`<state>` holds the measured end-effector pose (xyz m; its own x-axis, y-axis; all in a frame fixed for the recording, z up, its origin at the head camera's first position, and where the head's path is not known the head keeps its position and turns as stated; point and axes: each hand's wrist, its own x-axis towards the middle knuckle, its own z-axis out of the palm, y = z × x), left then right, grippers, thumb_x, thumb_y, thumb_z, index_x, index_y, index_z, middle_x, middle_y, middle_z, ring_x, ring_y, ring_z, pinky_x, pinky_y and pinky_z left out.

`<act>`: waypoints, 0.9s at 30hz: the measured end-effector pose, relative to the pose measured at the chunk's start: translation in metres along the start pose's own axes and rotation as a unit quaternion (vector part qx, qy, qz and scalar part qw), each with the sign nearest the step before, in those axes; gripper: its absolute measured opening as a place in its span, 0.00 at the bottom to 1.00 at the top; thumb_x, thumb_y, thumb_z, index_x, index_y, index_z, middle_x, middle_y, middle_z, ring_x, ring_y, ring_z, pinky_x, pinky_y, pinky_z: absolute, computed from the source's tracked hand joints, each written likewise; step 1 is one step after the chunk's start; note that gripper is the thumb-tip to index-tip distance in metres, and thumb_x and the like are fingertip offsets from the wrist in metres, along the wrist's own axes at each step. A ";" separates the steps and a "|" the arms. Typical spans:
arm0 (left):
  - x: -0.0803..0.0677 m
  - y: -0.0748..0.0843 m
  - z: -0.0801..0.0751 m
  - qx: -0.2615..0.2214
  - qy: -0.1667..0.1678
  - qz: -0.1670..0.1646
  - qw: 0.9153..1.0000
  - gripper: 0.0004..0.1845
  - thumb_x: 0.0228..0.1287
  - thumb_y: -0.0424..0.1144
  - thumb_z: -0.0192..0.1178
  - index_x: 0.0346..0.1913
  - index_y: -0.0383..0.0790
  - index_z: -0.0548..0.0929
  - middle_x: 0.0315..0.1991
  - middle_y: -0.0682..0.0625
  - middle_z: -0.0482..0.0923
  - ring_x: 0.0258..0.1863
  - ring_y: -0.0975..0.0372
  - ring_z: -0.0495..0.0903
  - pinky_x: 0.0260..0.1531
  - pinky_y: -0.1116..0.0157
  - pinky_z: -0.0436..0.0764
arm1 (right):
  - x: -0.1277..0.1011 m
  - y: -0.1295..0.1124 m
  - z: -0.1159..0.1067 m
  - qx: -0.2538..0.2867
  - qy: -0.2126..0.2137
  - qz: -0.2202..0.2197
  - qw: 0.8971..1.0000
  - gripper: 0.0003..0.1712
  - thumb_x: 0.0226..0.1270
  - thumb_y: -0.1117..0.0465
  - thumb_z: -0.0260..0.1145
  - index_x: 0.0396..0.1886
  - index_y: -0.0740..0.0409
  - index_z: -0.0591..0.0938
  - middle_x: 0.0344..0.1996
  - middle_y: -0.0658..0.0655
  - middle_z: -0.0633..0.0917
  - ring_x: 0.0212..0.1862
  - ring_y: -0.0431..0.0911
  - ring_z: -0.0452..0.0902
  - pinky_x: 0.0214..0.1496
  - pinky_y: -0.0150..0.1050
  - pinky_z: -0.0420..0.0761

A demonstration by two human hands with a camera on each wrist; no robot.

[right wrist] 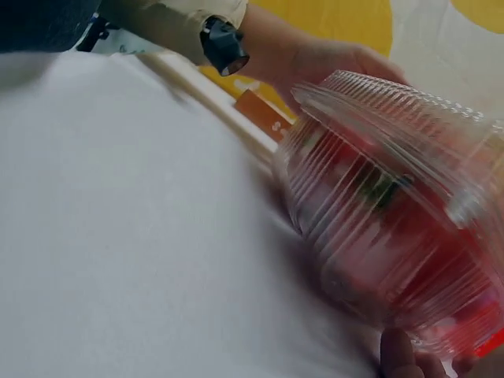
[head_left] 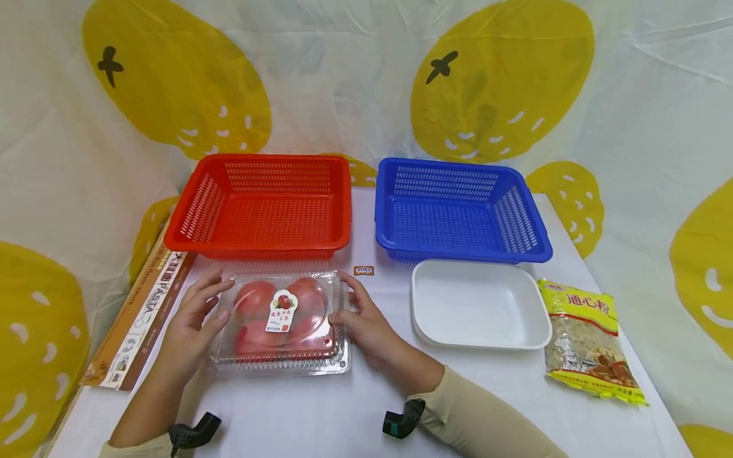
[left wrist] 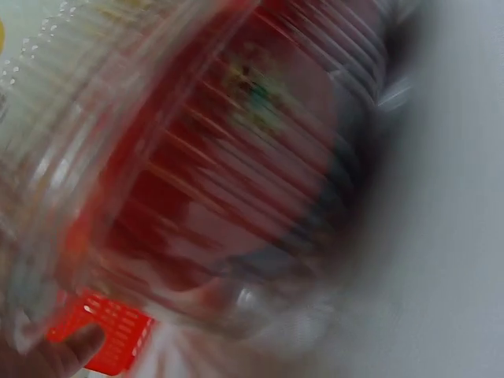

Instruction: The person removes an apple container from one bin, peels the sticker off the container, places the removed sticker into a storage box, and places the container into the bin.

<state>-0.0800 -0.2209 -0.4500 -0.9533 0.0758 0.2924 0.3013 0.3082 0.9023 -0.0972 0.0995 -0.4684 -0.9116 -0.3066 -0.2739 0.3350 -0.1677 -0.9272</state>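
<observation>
A clear plastic clamshell box (head_left: 286, 350) of several red tomatoes (head_left: 254, 299) is in front of me, with a white label (head_left: 280, 312) on its lid. My right hand (head_left: 372, 327) grips its right side, thumb at the lid's edge and fingers toward the far corner. At the left side is my left hand (head_left: 189, 327), its fingers spread and fairly straight, thumb beside the box's edge. The ribbed box wall (left wrist: 220, 173) fills much of the blurred left wrist view. Fingertips (right wrist: 398, 354) of my right hand show low against the box in the right wrist view.
Behind the box stands a red basket (head_left: 258, 248), with a blue basket (head_left: 464, 251) to its right. A white tray (head_left: 481, 312) and a yellow pasta bag (head_left: 590, 343) lie on the right. A long pasta box (head_left: 137, 318) lies left; a small brown packet (head_left: 363, 270) lies near the middle.
</observation>
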 end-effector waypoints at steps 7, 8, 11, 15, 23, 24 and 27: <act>0.000 0.004 -0.006 0.035 -0.007 -0.014 0.999 0.26 0.69 0.24 0.63 0.69 0.35 0.81 0.79 0.45 0.63 0.78 0.64 0.60 0.68 0.78 0.65 | -0.002 -0.002 -0.002 -0.094 -0.025 -0.010 0.995 0.52 0.66 0.63 0.71 0.86 0.35 0.60 0.69 0.66 0.73 0.51 0.51 0.84 0.46 0.45 0.89; 0.001 0.005 -0.007 0.043 -0.011 -0.014 0.999 0.26 0.69 0.25 0.63 0.69 0.36 0.81 0.80 0.46 0.63 0.78 0.65 0.60 0.68 0.78 0.65 | -0.002 -0.003 -0.003 -0.116 -0.026 -0.013 0.993 0.52 0.67 0.61 0.72 0.86 0.35 0.60 0.69 0.65 0.74 0.52 0.51 0.84 0.47 0.45 0.89; 0.003 0.007 -0.010 0.068 -0.024 -0.011 0.997 0.27 0.68 0.27 0.66 0.69 0.39 0.82 0.81 0.48 0.62 0.78 0.67 0.60 0.68 0.74 0.64 | -0.004 -0.006 -0.007 -0.178 -0.023 -0.025 0.983 0.52 0.68 0.55 0.73 0.87 0.36 0.59 0.69 0.63 0.77 0.57 0.52 0.83 0.52 0.43 0.86; 0.005 0.007 -0.013 0.078 -0.040 0.004 0.996 0.27 0.65 0.27 0.67 0.68 0.40 0.83 0.81 0.45 0.62 0.79 0.68 0.57 0.76 0.40 0.63 | -0.007 -0.014 -0.010 -0.232 -0.014 -0.052 0.971 0.52 0.66 0.52 0.76 0.86 0.39 0.61 0.71 0.61 0.76 0.65 0.56 0.78 0.56 0.47 0.86; 0.007 0.007 -0.015 0.090 -0.078 -0.010 0.993 0.26 0.64 0.30 0.72 0.66 0.43 0.85 0.82 0.46 0.61 0.81 0.48 0.57 0.61 0.17 0.58 | -0.003 -0.039 -0.008 -0.391 -0.007 -0.149 0.908 0.45 0.65 0.47 0.77 0.80 0.41 0.72 0.76 0.53 0.73 0.75 0.55 0.68 0.71 0.60 0.74; 0.007 0.007 -0.015 0.093 -0.083 -0.013 0.992 0.26 0.64 0.30 0.72 0.66 0.44 0.85 0.82 0.45 0.60 0.80 0.44 0.57 0.61 0.17 0.58 | -0.002 -0.043 -0.007 -0.407 -0.014 -0.158 0.899 0.43 0.65 0.47 0.77 0.79 0.42 0.73 0.76 0.53 0.73 0.76 0.55 0.67 0.72 0.62 0.73; 0.008 0.005 -0.014 0.094 -0.094 -0.008 0.991 0.27 0.63 0.30 0.74 0.66 0.44 0.85 0.82 0.41 0.60 0.79 0.37 0.56 0.61 0.17 0.57 | 0.001 -0.054 -0.002 -0.447 -0.041 -0.169 0.878 0.39 0.66 0.46 0.76 0.76 0.42 0.77 0.74 0.54 0.74 0.76 0.54 0.67 0.72 0.63 0.72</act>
<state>-0.0853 -0.2321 -0.4386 -0.9504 0.2391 0.1990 0.2940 0.4814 0.8257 -0.1166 0.1099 -0.4193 -0.8907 -0.4527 0.0416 -0.3056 0.5284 -0.7921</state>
